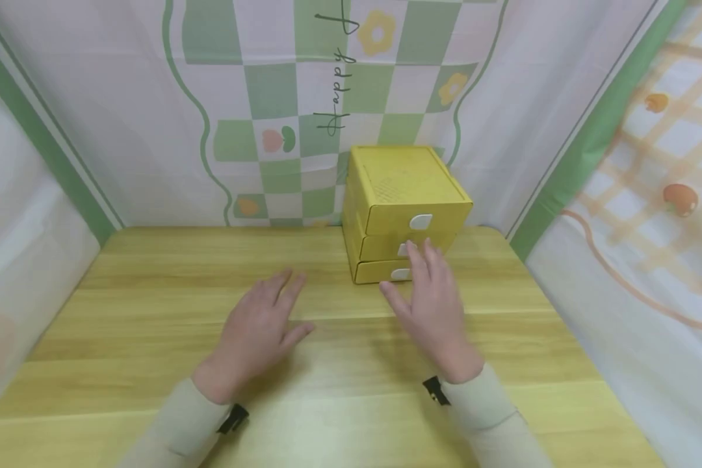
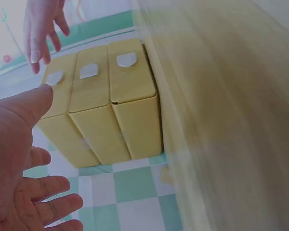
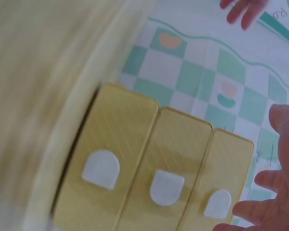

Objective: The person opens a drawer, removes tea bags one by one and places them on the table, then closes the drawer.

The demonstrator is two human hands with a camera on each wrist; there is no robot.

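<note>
A yellow drawer box [image 1: 409,175] with three stacked drawers stands at the back of the table, right of the middle. Each drawer front carries a white tab handle [image 3: 167,187], and all three drawers are pushed in. My right hand [image 1: 435,312] hovers before the box with fingers extended, overlapping the lower drawers in the head view. Off to the left of the box, my left hand [image 1: 257,331] is held over the table, fingers spread and holding nothing. In the right wrist view the right hand's fingers [image 3: 253,209] show beside the drawer fronts.
The wooden table [image 1: 169,312] ends against a hanging cloth [image 1: 269,84] with green checks, flowers and lettering, right behind the box. More cloth drapes along the left and right sides. A black strap [image 1: 234,419] shows at the left wrist.
</note>
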